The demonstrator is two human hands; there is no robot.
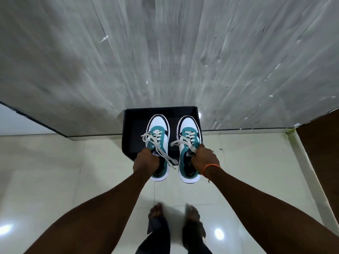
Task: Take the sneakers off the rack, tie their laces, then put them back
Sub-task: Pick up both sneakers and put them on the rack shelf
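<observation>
From the head cam, your left hand (145, 160) has its grip closed on the collar of the left sneaker (158, 146), and your right hand (205, 159) is closed the same way on the right sneaker (189, 149). Both shoes are teal and white, side by side, toes pointing away from you over a black box (135, 129) sitting at the wall's base. The off-white laces (161, 153) hang loose, untied. Your bare feet show on the pale tiled floor (73, 171), and there's an orange band (211, 167) on your right wrist.

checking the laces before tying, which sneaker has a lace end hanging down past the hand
The teal-and-white sneaker in the left hand: its cream lace trails past the wrist. The right hand's sneaker keeps its laces on top.
</observation>
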